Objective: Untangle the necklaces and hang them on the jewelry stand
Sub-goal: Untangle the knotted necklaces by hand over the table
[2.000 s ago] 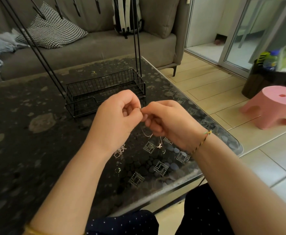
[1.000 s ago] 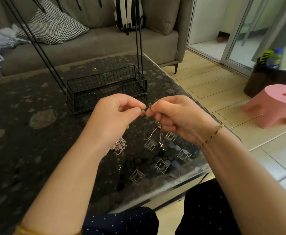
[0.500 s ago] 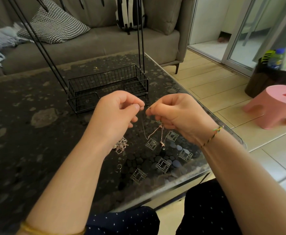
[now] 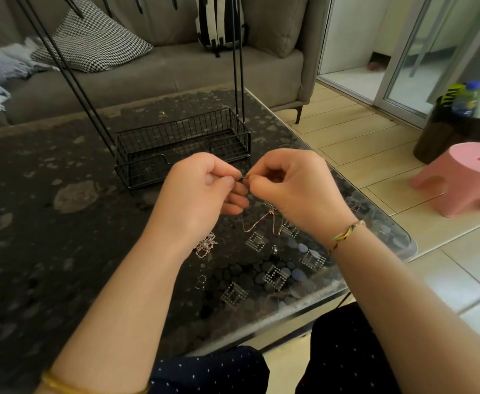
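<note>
Tangle of thin rose-gold chains (image 4: pixel 206 245) lies on dark pebble-patterned glass table (image 4: pixel 48 265) near its right edge. Just beyond, left hand (image 4: pixel 204 191) and right hand (image 4: pixel 292 189) meet, both pinching one rose-gold chain necklace (image 4: pixel 257 222), loop dangling. Black wire jewelry stand (image 4: pixel 181 146) sits behind, toward far edge.

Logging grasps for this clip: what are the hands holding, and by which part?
Left hand and right hand pinch the rose-gold necklace at its top; the chain dangles below.

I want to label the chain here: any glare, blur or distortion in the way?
Head view: daylight glares on the glass table's near edge; the hanging chain is sharp; the bottles at far right are blurred; the door frame leans, wide-angle.
</note>
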Demonstrator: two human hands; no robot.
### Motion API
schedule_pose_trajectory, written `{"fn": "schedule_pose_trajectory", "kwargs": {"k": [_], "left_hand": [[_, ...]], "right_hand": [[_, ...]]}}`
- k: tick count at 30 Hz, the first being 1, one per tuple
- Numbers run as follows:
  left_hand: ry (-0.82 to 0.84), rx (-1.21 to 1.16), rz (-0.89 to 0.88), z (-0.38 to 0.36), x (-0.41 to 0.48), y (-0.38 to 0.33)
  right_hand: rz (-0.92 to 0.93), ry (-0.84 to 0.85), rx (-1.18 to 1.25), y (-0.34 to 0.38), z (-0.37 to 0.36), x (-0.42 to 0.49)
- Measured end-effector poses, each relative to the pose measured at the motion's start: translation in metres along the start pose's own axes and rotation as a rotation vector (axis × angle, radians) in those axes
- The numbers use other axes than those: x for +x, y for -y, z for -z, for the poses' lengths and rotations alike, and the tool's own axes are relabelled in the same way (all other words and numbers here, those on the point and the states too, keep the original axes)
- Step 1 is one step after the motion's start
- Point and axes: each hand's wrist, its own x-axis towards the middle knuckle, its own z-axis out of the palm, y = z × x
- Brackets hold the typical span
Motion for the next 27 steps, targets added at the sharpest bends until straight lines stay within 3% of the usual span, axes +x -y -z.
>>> {"fn": "schedule_pose_trajectory", "kwargs": {"k": [27], "left_hand": [[-0.018, 0.081, -0.099, 0.0000, -0.0043, -0.0053]], "right_hand": [[0.181, 0.001, -0.131, -0.0040, -0.0037, 0.0017]]}}
